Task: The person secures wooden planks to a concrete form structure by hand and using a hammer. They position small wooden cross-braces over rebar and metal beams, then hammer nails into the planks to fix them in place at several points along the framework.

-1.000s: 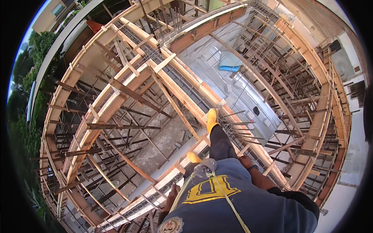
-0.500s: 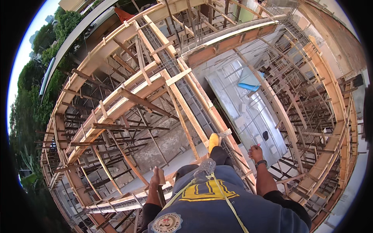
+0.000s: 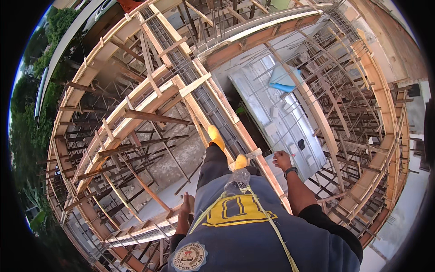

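My right hand (image 3: 282, 159) hangs out to the right with its fingers curled in, a dark watch (image 3: 291, 171) at the wrist. I see nothing in it. Low by my left side, my left hand (image 3: 185, 210) is closed around something small and tan, mostly hidden by the hand and my shirt. In yellow boots, my left foot (image 3: 216, 137) and right foot (image 3: 240, 161) are on a narrow beam form, one ahead of the other. A steel rebar cage (image 3: 217, 111) runs between its boards. A clear plastic bag (image 3: 238, 180) hangs on a pale cord over my chest.
A short crosspiece (image 3: 195, 85) spans the form ahead. Deep openings with props (image 3: 149, 149) lie to the left. Below right is a grey floor (image 3: 290, 131) with a blue sheet (image 3: 282, 78). Curved wooden formwork (image 3: 387, 113) rings the right side.
My left foot has come into view ahead of the right. The surroundings have shifted left and slightly upward in view as I moved along the beam. Both hands have swung a little.
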`<state>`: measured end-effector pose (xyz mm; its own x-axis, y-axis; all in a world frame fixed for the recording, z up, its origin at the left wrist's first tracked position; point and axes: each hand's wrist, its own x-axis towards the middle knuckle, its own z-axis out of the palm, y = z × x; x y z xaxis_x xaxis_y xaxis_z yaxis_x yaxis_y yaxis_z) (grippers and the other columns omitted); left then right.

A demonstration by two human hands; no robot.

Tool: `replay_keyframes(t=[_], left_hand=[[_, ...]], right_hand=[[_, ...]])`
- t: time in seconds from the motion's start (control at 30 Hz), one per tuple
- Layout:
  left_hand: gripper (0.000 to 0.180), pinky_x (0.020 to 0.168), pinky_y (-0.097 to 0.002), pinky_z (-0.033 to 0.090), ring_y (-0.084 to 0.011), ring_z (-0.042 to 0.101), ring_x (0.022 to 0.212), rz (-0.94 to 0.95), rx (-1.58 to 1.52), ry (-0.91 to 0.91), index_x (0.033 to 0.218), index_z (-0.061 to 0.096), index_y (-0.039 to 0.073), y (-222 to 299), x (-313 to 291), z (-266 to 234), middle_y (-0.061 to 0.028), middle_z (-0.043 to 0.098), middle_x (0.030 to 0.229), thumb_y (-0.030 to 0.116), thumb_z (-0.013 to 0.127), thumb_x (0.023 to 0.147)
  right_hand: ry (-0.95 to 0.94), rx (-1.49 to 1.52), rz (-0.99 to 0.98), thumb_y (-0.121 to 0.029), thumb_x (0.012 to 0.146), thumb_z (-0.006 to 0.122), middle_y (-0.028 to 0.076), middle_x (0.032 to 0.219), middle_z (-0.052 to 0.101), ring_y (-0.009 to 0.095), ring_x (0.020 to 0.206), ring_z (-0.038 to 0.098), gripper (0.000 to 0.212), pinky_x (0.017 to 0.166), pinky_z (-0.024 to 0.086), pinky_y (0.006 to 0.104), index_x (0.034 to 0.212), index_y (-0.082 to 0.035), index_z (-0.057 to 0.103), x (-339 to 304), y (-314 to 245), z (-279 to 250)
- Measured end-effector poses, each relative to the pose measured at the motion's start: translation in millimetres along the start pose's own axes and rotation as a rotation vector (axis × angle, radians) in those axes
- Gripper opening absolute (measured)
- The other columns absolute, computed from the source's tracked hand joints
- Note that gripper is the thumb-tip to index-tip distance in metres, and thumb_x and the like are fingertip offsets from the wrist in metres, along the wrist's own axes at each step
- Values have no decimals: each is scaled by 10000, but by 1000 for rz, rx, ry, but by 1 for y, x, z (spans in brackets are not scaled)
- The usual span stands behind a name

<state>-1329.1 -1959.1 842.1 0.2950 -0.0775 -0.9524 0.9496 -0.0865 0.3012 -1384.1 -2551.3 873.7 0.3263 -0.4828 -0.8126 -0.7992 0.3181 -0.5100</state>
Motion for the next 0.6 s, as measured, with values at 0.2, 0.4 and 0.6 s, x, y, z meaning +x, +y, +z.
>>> replay_keyframes(t=[0.2,0.4,0.6], left_hand=[[1193,1000,-417,439,-313,607,1174,-5,496,254,1307,594,-82,117,36,18,-257,639,1242,947,373,745],[1139,715,-424,545,-318,687,913,1,320,306,1131,681,-95,307,11,64,-256,691,1015,941,418,738],[1209,839,-418,527,-338,670,999,83,360,487,1144,667,-134,412,23,86,-295,672,1060,964,421,703]], right_hand=[[-84,-20,28,-311,976,603,82,935,676,183,733,666,323,601,541,325,1159,-46,574,0,-84,49],[-134,-102,105,-324,942,651,84,918,676,188,741,658,372,611,534,342,1164,-30,598,20,-153,86],[-137,-185,105,-302,960,610,112,957,678,215,729,668,349,610,546,366,1168,-26,563,87,-257,97]])
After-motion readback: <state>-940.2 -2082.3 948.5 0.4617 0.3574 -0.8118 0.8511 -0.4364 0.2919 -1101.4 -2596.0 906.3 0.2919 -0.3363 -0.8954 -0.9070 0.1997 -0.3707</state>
